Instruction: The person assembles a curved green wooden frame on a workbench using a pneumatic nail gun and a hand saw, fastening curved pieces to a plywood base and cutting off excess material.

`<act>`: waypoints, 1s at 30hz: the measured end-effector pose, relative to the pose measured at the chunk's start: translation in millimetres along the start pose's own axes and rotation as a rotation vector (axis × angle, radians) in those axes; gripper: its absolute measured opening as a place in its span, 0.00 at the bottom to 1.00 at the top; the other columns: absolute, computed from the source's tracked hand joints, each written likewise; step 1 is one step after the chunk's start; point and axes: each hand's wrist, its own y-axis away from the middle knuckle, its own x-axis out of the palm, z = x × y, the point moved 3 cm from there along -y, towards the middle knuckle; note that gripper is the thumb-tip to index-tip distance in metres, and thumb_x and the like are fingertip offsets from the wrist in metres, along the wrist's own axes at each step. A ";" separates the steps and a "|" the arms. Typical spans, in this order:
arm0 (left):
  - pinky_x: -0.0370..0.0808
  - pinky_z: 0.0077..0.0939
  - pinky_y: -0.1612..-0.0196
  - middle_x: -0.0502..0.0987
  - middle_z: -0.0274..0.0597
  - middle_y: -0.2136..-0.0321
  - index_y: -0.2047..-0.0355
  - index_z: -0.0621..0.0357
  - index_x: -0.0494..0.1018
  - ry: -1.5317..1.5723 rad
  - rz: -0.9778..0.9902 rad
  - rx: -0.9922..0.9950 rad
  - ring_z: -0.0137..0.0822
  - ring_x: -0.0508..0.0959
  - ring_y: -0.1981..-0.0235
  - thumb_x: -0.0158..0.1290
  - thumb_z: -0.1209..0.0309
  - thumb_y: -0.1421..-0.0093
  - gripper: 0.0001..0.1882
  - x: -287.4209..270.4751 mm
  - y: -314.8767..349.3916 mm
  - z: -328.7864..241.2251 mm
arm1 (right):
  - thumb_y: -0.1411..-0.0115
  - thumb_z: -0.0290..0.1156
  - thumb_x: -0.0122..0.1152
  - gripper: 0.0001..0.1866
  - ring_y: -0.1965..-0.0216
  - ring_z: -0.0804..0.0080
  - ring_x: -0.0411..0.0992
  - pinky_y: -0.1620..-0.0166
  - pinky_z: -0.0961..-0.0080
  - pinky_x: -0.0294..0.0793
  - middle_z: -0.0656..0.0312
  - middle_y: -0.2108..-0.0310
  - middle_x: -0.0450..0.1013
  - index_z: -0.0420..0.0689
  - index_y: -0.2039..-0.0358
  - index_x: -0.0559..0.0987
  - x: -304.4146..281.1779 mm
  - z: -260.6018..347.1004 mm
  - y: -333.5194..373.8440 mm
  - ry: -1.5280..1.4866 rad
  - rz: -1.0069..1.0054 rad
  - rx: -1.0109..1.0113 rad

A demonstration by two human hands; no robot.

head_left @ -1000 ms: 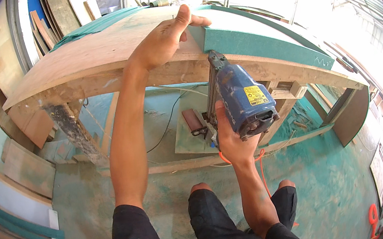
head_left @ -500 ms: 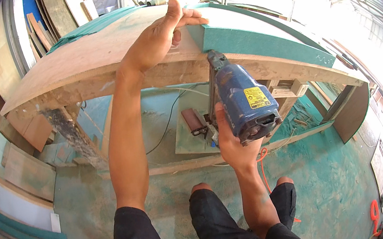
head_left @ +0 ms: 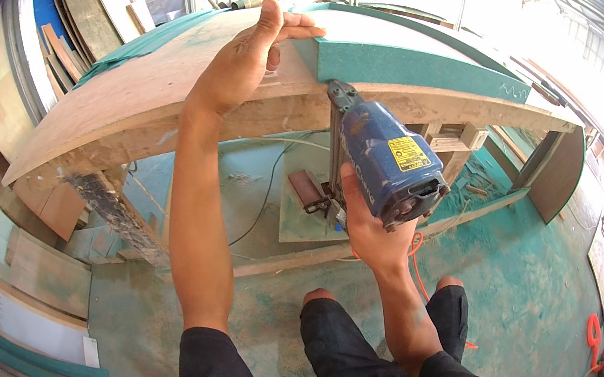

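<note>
My right hand [head_left: 374,228] is wrapped round the handle of a blue nail gun [head_left: 388,146]. The gun's dark nose rests at the front edge of the workbench, against the lower left corner of a green board [head_left: 408,64]. This board stands on edge as the front side of a shallow green-edged frame lying on the bench. My left hand [head_left: 247,62] reaches over the bench top, thumb raised and fingers stretched out. Its fingertips lie at the upper left corner of the frame. The gun's body partly hides the fingers of my right hand.
The worn wooden workbench [head_left: 128,85] spans the view, with green cloth [head_left: 153,44] at its far left. A brown block-like item [head_left: 307,189] lies on a board below. An orange hose [head_left: 418,272] trails on the dusty floor. Several boards [head_left: 29,262] lean at left.
</note>
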 end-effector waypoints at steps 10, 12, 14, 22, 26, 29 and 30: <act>0.66 0.18 0.59 0.82 0.31 0.47 0.45 0.52 0.78 0.023 0.027 -0.018 0.26 0.63 0.69 0.17 0.29 0.31 0.49 -0.2 2.5 -3.3 | 0.38 0.27 0.71 0.12 0.60 0.71 0.77 0.55 0.72 0.76 0.58 0.60 0.80 0.35 0.57 0.81 -1.8 -20.3 7.3 0.241 0.069 -0.092; 0.67 0.19 0.59 0.82 0.31 0.47 0.45 0.52 0.78 0.032 0.024 -0.054 0.26 0.63 0.68 0.17 0.29 0.31 0.49 2.0 2.7 -7.0 | 0.38 0.27 0.71 0.12 0.61 0.71 0.77 0.56 0.72 0.76 0.58 0.61 0.80 0.36 0.57 0.81 -2.2 -22.9 8.4 0.227 0.074 -0.080; 0.67 0.19 0.58 0.82 0.31 0.47 0.45 0.51 0.78 0.034 0.024 -0.066 0.26 0.63 0.68 0.18 0.29 0.30 0.49 1.7 3.9 -7.4 | 0.38 0.27 0.71 0.12 0.61 0.71 0.77 0.56 0.72 0.76 0.58 0.61 0.80 0.36 0.57 0.81 -1.2 -29.6 11.9 0.232 0.084 -0.089; 0.68 0.19 0.64 0.84 0.29 0.50 0.49 0.54 0.81 0.029 -0.030 -0.019 0.29 0.56 0.76 0.21 0.30 0.30 0.48 3.0 1.4 -6.7 | 0.39 0.28 0.72 0.13 0.59 0.71 0.77 0.54 0.72 0.76 0.62 0.60 0.80 0.37 0.57 0.81 -6.7 -15.0 -0.9 -0.072 -0.060 0.020; 0.67 0.19 0.64 0.84 0.29 0.51 0.49 0.54 0.80 0.038 -0.038 -0.024 0.28 0.56 0.75 0.22 0.31 0.29 0.47 2.1 2.1 -9.3 | 0.38 0.27 0.71 0.13 0.59 0.71 0.77 0.53 0.72 0.75 0.60 0.59 0.80 0.37 0.55 0.81 -21.2 -17.8 -9.1 -0.038 -0.037 -0.030; 0.67 0.18 0.65 0.84 0.29 0.52 0.48 0.54 0.80 0.052 -0.035 -0.028 0.27 0.57 0.74 0.22 0.32 0.28 0.45 4.4 3.2 -6.9 | 0.38 0.27 0.70 0.12 0.59 0.71 0.77 0.53 0.72 0.75 0.59 0.59 0.80 0.37 0.56 0.81 -28.4 -20.8 -8.9 -0.021 -0.016 -0.024; 0.67 0.18 0.65 0.84 0.29 0.51 0.48 0.54 0.79 0.045 -0.041 -0.018 0.27 0.57 0.74 0.23 0.32 0.28 0.45 4.0 3.3 -8.1 | 0.38 0.27 0.70 0.13 0.59 0.71 0.77 0.53 0.72 0.75 0.59 0.59 0.80 0.37 0.56 0.81 -29.5 -21.3 -8.8 -0.021 -0.012 -0.032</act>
